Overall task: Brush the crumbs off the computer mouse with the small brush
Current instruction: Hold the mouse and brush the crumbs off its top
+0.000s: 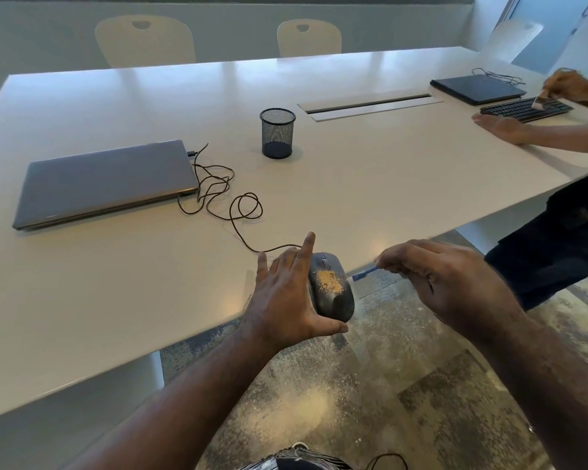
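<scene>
Head view is showing the left hand (286, 296) steadying the computer mouse (331, 288) at the near edge of the worktop (370, 184); its thumb is curling under the mouse's near end while the other fingers (306, 249) are lying straight and spread along its left flank, so the hold is looking more like a brace than a full grip. A patch of tan crumbs (330, 279) is sitting on the mouse's back, still largely in place. The right hand (445, 283) is pinching the small brush (364, 273), fingers curled tight on its handle, with the blue tip hovering just beside the mouse's right side, close to the crumbs; whether the tip is touching is hard to tell through the blur. The mouse cable (231, 212) is trailing in loose loops back to a closed laptop (106, 181). A mesh pen cup (277, 132) is standing well apart.

Risks from here, as a judgement: the mouse is overhanging the edge, so a firm stroke toward the right could be pushing it off the loose brace. Sweeping leftward would be scattering crumbs over the bracing hand and worktop instead of onto the floor (370, 385).
</scene>
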The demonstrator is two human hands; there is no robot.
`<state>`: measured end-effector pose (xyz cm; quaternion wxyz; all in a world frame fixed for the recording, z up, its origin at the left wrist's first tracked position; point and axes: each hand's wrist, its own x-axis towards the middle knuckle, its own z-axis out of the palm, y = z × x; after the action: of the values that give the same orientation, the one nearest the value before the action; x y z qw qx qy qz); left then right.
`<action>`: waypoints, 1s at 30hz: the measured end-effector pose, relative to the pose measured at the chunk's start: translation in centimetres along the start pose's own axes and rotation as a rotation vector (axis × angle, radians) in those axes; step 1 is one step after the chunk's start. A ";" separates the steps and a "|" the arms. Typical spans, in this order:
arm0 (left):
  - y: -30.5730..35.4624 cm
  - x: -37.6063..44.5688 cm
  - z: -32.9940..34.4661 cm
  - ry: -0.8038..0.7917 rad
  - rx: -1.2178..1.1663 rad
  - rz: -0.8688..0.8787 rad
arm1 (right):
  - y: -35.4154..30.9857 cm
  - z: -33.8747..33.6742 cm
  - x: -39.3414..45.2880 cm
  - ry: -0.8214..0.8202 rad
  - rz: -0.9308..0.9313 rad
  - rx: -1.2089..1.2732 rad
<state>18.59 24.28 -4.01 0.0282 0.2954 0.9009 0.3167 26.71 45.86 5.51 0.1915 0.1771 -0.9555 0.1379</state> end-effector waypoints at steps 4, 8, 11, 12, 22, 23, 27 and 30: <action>0.2 0.2 0.1 -0.011 0.010 0.006 | -0.2 0.1 -0.1 0.038 -0.027 0.048; 0.1 0.3 0.1 -0.005 0.012 0.004 | -0.3 0.5 -0.1 -0.025 -0.031 0.016; -0.2 0.3 0.1 0.008 0.002 -0.001 | 0.2 0.5 -0.3 -0.005 0.056 0.012; -0.2 0.3 0.1 0.009 0.002 -0.002 | 0.4 0.5 -0.4 0.024 0.094 0.034; -0.2 0.3 0.0 0.018 0.008 -0.017 | -1.3 2.0 -1.7 0.210 0.479 0.549; -0.1 0.3 0.0 0.017 0.007 -0.014 | -1.4 2.3 -1.8 0.210 0.486 0.527; 0.0 0.3 0.1 0.014 -0.002 -0.002 | -0.7 2.8 -2.0 0.257 0.583 0.487; -0.1 0.2 0.1 0.011 -0.007 -0.003 | 0.0 2.7 -2.0 0.290 0.630 0.481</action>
<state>18.42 24.42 -4.12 0.0246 0.2924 0.9004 0.3212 27.60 45.49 2.29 0.2258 -0.1052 -0.8667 0.4322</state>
